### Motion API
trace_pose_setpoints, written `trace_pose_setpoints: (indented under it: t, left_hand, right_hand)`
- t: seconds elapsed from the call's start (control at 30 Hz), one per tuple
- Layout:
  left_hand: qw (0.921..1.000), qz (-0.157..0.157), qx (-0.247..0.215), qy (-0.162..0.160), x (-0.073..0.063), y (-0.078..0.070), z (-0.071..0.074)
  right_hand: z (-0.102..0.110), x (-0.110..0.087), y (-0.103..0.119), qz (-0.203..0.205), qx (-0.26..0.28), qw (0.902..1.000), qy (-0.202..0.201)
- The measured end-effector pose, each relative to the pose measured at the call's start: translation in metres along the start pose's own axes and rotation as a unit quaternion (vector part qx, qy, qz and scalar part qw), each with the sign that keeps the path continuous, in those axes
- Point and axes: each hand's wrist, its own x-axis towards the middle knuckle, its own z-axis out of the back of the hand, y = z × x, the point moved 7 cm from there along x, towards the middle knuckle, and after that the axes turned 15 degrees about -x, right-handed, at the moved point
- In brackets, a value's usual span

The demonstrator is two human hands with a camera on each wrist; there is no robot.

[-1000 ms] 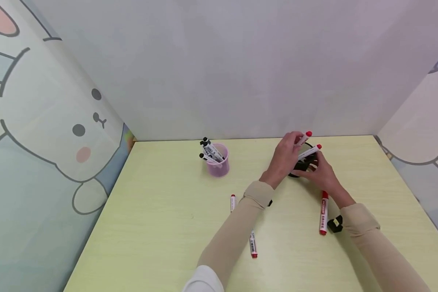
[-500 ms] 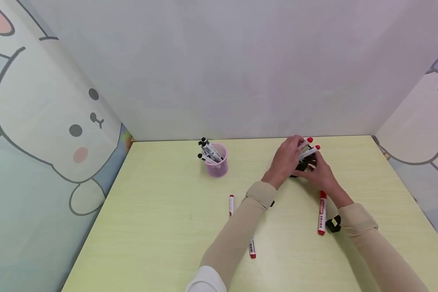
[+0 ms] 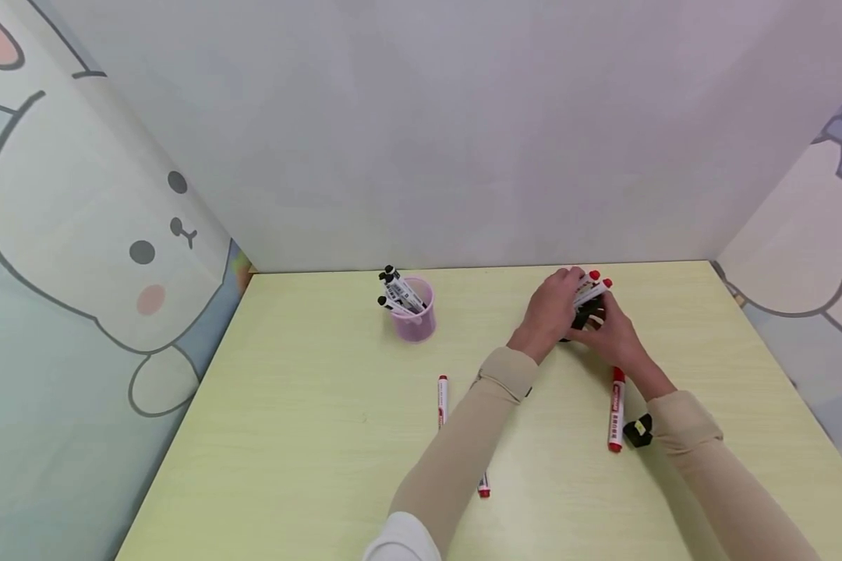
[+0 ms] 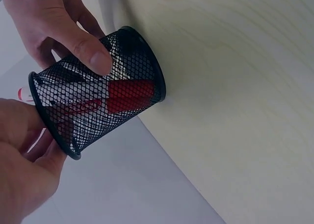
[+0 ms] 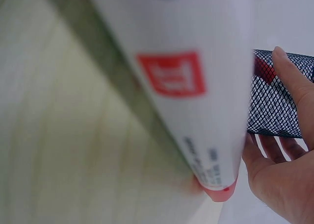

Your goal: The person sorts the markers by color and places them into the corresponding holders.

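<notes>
Head view: near the back edge of the desk (image 3: 309, 358), the right hand (image 3: 612, 335) grips the mesh cup (image 4: 98, 99); the left hand (image 3: 550, 307) pinches 1 marker (image 3: 587, 281) at its mouth. Probably best: steady the cup, easing it in beside the 2nd marker (image 3: 593, 293).

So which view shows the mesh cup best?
Left wrist: the mesh cup shows close, rim to base. Head: small, mostly hidden by left hand and right hand. Right wrist: only part, cut off by a marker and frame edge.

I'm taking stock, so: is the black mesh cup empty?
Not empty: in the left wrist view, a red-and-white marker shows inside the mesh cup.
</notes>
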Motion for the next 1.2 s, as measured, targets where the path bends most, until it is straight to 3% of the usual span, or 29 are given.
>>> trace_pose_setpoints:
  t: [0.3,0.43,0.7,0.87,1.2]
  left_hand:
    - [0.9993,0.027,0.005,0.027,0.001,0.0,-0.004]
    - [0.9994,0.021,0.0,0.027,0.0,0.0,-0.003]
    - [0.9961,-0.01,-0.087,-0.008,-0.003,0.004,0.004]
    - [0.9934,-0.037,-0.096,-0.052,-0.008,0.004,0.014]
    - [0.987,-0.011,-0.136,-0.085,-0.02,0.008,0.029]
  right_hand:
    - [0.0,0.0,-0.001,0.002,0.0,1.0,-0.001]
    - [-0.001,0.0,-0.001,0.003,0.0,1.0,0.0]
    - [0.001,0.0,0.0,0.007,-0.001,1.0,-0.003]
    - [0.001,0.0,0.001,0.013,0.005,0.9999,0.0]
    - [-0.001,0.0,0.0,0.004,0.017,0.9998,0.01]
